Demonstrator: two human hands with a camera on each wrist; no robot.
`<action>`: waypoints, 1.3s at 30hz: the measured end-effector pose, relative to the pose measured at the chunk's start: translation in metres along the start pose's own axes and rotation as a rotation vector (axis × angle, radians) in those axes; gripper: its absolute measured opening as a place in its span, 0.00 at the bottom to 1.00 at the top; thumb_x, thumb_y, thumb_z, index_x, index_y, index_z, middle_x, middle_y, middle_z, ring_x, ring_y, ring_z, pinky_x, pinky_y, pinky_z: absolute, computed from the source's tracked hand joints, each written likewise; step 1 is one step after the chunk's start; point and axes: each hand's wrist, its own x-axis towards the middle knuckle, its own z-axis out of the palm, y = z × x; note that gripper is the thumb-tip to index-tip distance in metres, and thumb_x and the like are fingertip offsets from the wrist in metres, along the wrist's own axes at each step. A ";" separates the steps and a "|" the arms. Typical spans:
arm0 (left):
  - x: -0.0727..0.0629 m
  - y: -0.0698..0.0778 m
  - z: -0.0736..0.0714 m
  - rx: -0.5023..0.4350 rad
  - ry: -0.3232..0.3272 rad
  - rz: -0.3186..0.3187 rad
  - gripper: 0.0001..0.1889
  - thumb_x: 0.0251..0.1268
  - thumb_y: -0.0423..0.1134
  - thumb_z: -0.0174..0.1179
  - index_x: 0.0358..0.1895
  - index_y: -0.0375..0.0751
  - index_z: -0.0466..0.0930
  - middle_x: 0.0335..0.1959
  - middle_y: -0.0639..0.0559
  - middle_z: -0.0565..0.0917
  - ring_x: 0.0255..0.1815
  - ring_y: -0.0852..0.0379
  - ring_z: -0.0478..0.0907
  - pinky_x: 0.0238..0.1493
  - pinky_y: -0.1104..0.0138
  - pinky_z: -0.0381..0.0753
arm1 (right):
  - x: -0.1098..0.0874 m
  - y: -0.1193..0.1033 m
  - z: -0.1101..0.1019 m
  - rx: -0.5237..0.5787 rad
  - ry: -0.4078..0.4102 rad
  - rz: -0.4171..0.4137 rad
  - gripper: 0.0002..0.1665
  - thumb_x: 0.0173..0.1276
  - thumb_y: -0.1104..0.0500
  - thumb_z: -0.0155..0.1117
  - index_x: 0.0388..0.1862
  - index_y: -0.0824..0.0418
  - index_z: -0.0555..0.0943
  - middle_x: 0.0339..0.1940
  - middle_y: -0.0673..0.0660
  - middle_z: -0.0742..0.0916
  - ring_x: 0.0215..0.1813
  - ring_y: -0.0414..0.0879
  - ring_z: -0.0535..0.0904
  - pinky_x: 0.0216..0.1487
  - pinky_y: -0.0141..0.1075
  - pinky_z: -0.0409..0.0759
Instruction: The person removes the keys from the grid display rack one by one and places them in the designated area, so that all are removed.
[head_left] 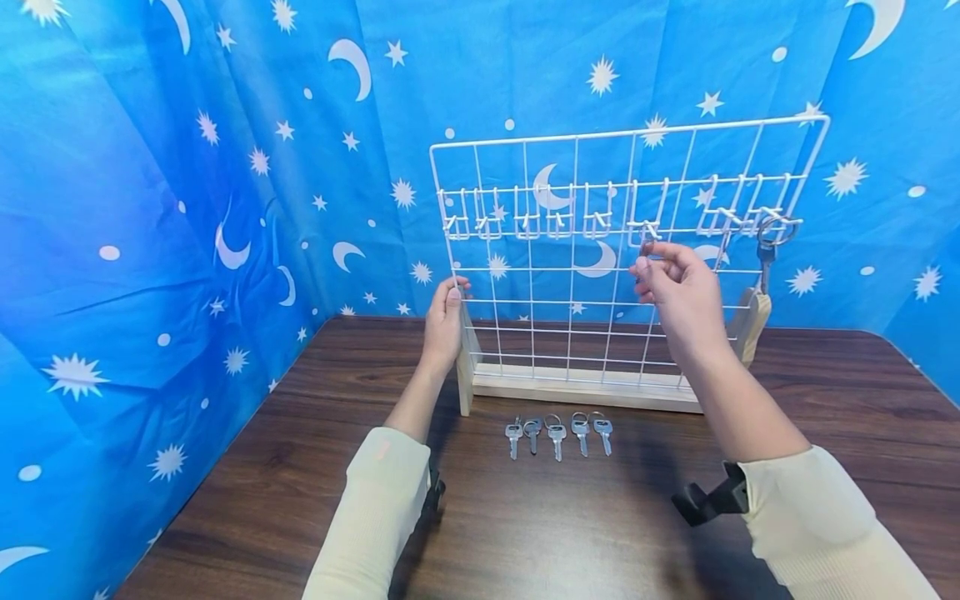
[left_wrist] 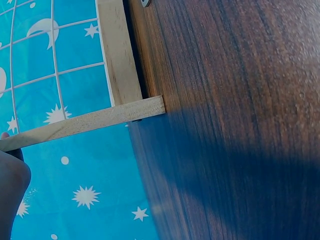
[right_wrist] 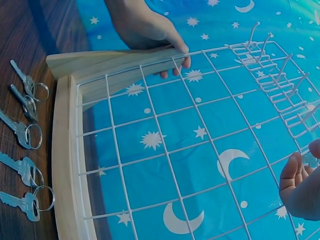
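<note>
A white wire grid rack (head_left: pixel 572 268) on a wooden stand rises from the table. My left hand (head_left: pixel 444 321) grips its left wooden upright (left_wrist: pixel 85 124), thumb on the near side; in the left wrist view only part of that hand shows at the left edge. My right hand (head_left: pixel 686 296) pinches a key (right_wrist: pixel 310 160) just below a white hook (head_left: pixel 645 229), right of the grid's middle. The fingers cover most of this key. At the far right, another key (head_left: pixel 766 254) hangs by its ring from a hook.
Several keys with rings (head_left: pixel 556 431) lie in a row on the dark wooden table (head_left: pixel 555 525), before the stand's base bar (head_left: pixel 585 387). More white hooks (head_left: pixel 527 223) line the grid. A blue curtain (head_left: pixel 247 183) with moons and stars hangs behind.
</note>
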 end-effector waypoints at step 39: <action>-0.011 0.038 -0.004 -0.020 -0.016 0.001 0.16 0.76 0.35 0.34 0.54 0.28 0.67 0.51 0.34 0.73 0.55 0.37 0.70 0.58 0.54 0.66 | -0.028 -0.014 -0.003 0.054 0.052 -0.109 0.05 0.67 0.62 0.57 0.36 0.63 0.76 0.24 0.50 0.81 0.29 0.40 0.76 0.32 0.25 0.76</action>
